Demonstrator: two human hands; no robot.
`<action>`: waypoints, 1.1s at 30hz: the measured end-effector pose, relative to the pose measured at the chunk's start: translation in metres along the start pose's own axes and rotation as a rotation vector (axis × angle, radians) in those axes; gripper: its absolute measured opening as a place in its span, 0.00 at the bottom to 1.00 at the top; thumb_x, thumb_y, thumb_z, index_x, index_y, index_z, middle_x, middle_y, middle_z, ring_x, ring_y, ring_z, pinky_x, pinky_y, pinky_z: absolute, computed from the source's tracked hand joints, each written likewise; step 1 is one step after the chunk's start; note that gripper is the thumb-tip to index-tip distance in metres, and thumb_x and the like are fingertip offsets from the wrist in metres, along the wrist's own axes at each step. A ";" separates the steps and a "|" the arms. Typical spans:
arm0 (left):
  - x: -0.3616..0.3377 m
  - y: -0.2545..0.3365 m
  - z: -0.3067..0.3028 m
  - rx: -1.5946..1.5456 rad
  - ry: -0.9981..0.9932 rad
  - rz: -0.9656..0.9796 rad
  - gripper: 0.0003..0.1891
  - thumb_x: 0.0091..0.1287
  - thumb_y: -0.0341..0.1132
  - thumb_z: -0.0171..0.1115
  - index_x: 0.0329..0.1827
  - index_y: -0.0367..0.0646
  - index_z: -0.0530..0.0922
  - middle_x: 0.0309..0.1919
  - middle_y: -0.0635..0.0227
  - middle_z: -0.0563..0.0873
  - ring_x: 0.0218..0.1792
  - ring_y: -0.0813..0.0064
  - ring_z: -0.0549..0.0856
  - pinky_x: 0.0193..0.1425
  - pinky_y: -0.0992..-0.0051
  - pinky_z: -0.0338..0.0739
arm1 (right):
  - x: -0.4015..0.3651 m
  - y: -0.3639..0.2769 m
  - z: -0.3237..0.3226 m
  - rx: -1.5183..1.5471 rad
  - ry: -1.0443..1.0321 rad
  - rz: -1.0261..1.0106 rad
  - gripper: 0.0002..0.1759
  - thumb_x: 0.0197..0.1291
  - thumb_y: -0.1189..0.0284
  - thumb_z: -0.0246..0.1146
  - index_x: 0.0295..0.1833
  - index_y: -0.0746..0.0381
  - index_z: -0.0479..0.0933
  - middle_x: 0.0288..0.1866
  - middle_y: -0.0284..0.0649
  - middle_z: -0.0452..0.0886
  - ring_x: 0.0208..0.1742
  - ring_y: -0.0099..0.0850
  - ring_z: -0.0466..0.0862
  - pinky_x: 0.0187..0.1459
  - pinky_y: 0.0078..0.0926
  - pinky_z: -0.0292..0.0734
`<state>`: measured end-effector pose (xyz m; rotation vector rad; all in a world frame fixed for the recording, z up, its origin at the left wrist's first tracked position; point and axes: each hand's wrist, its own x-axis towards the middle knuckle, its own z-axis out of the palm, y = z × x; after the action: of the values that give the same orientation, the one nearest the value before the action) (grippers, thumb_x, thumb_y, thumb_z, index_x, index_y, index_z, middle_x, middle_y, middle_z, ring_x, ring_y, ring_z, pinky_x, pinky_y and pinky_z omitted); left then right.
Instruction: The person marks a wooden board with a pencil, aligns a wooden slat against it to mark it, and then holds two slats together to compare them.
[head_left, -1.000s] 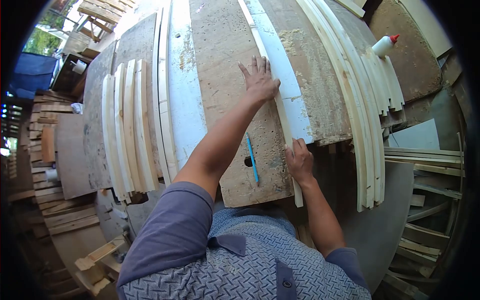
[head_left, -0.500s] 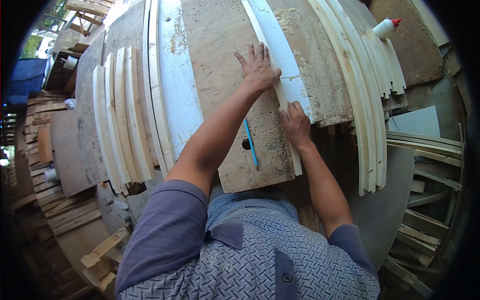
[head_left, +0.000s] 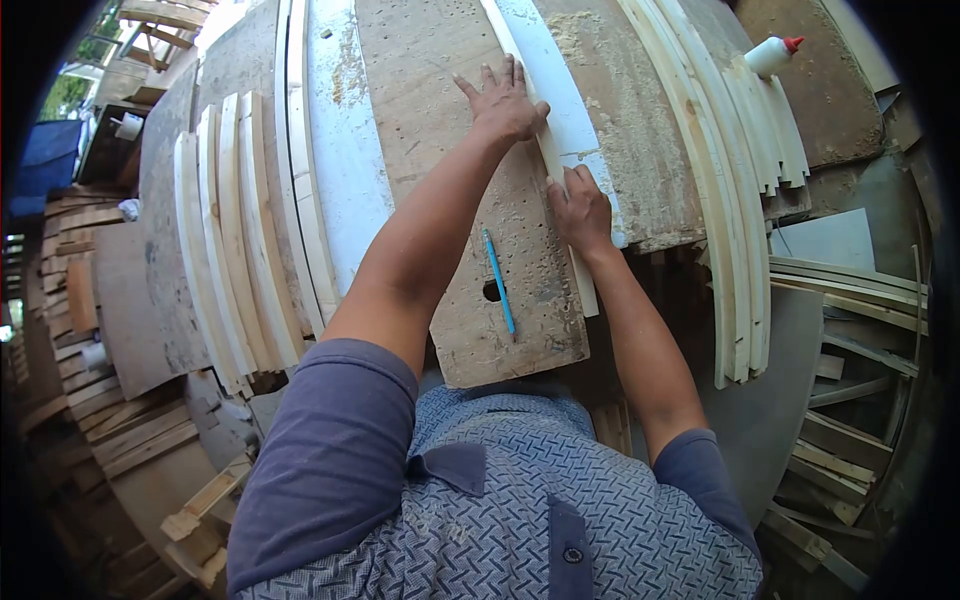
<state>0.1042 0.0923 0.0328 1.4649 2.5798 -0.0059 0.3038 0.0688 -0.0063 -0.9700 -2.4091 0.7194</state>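
A long pale wooden strip [head_left: 586, 290] lies along the right edge of a worn, pitted wooden board [head_left: 460, 330]. My left hand [head_left: 505, 105] is spread over the board farther out, its thumb against the strip. Nearer to me, my right hand [head_left: 582, 210] is closed around the same strip with its fingers curled. The strip's near end stops a little short of the board's front end. On the board between my arms rests a blue pencil [head_left: 498, 285], lying partly across a dark hole [head_left: 491, 291].
Several wooden strips [head_left: 230, 230] lie at the left, with more long strips [head_left: 735, 290] at the right. A white glue bottle [head_left: 770, 57] with a red tip is at the far right. White panels [head_left: 345, 150] flank the board. Stacked offcuts [head_left: 130, 420] fill the lower left.
The wooden strip has slid away from me along the board's edge, so its near end is farther off. Both hands have shifted forward with it. The pencil stays on the board.
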 end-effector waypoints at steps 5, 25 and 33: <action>0.015 -0.006 -0.002 -0.035 -0.012 -0.012 0.45 0.71 0.61 0.47 0.83 0.45 0.44 0.84 0.68 0.43 0.81 0.49 0.46 0.74 0.26 0.30 | 0.013 -0.003 0.003 -0.007 0.016 -0.001 0.18 0.68 0.60 0.58 0.41 0.67 0.77 0.44 0.52 0.77 0.40 0.57 0.82 0.43 0.53 0.78; 0.034 -0.013 -0.008 -0.044 -0.034 -0.037 0.45 0.70 0.62 0.47 0.83 0.47 0.44 0.84 0.72 0.42 0.82 0.53 0.45 0.74 0.27 0.31 | 0.032 -0.006 0.007 -0.045 -0.010 0.030 0.20 0.69 0.58 0.57 0.41 0.67 0.77 0.45 0.51 0.77 0.42 0.56 0.82 0.45 0.52 0.78; 0.035 -0.013 -0.008 -0.053 -0.047 -0.047 0.45 0.70 0.61 0.46 0.83 0.47 0.43 0.84 0.72 0.41 0.82 0.54 0.44 0.74 0.26 0.31 | 0.033 -0.003 0.011 -0.044 0.014 0.014 0.20 0.68 0.58 0.58 0.42 0.67 0.78 0.45 0.52 0.78 0.41 0.57 0.83 0.44 0.53 0.78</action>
<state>0.0746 0.1165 0.0347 1.3690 2.5562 0.0211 0.2745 0.0873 -0.0057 -1.0071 -2.4176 0.6643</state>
